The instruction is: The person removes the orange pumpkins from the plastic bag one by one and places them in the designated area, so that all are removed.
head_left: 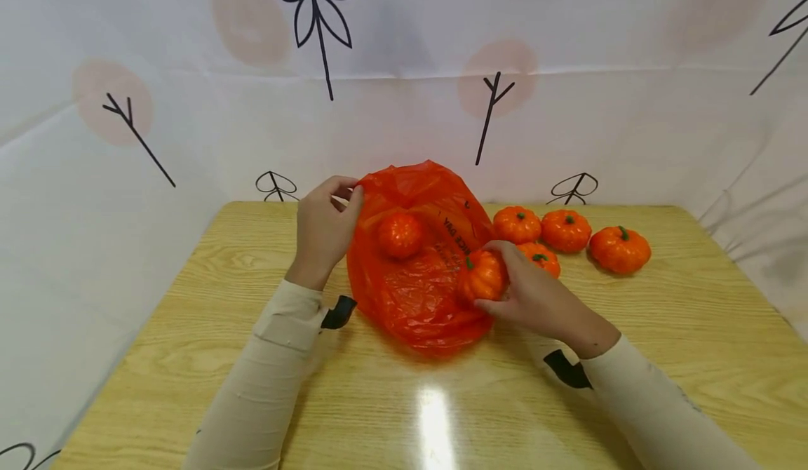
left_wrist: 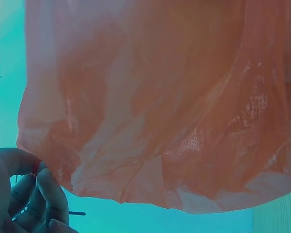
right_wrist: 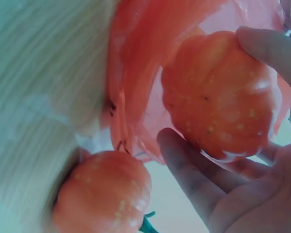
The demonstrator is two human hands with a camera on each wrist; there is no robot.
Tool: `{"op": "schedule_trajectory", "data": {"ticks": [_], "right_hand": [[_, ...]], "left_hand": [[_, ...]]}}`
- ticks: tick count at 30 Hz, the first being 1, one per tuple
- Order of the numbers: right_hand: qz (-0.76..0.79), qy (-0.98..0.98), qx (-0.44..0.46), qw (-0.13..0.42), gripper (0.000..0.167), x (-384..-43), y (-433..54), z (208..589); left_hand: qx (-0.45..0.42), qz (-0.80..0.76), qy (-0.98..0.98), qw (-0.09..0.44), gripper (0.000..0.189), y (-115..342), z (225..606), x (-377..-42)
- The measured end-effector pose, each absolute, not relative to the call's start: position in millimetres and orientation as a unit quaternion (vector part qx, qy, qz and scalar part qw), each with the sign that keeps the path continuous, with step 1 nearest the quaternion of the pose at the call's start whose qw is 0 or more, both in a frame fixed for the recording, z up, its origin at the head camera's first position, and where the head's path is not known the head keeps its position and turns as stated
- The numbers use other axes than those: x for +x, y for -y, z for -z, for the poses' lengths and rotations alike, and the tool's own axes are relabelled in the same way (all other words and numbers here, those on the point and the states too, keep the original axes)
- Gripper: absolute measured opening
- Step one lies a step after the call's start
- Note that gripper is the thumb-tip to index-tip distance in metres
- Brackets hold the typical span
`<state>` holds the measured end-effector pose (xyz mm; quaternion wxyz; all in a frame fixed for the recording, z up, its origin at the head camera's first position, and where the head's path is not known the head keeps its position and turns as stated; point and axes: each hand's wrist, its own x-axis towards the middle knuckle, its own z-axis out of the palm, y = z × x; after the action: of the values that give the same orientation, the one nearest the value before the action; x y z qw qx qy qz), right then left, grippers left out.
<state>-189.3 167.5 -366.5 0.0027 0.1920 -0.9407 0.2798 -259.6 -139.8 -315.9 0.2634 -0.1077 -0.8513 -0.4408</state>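
Observation:
A red plastic bag [head_left: 410, 309] with dark printing lies spread toward me, its mouth held wide. At the bag's upper left edge, my left hand [head_left: 325, 228] pinches the thin plastic between thumb and fingers; the left wrist view shows the pinch at a corner of the film [left_wrist: 150, 121]. One small orange pumpkin [head_left: 401, 235] sits inside the bag. My right hand [head_left: 536, 294] grips another small pumpkin [head_left: 483, 277] with a green stem, over the bag's right side. In the right wrist view, thumb and fingers go round this ribbed pumpkin [right_wrist: 220, 94].
Several more small pumpkins stand right of the bag on the wooden table [head_left: 208, 294], among them one at the far right [head_left: 620, 250] and one partly behind my right hand [head_left: 541, 258]. A white patterned cloth [head_left: 404, 119] hangs behind the table.

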Motion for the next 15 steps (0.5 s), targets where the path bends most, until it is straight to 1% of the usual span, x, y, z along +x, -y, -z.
{"op": "schedule_trajectory", "data": {"ticks": [8,15], "right_hand": [[-0.286,0.944,0.161,0.041,0.088,-192,-179,355],[-0.258,0.951,0.147,0.081,0.081,-194,-194,347]], "left_hand": [[-0.104,0.441,0.853,0.260,0.022,140,316,-259],[-0.108,0.438,0.853,0.264,0.021,140,317,-259]]}}
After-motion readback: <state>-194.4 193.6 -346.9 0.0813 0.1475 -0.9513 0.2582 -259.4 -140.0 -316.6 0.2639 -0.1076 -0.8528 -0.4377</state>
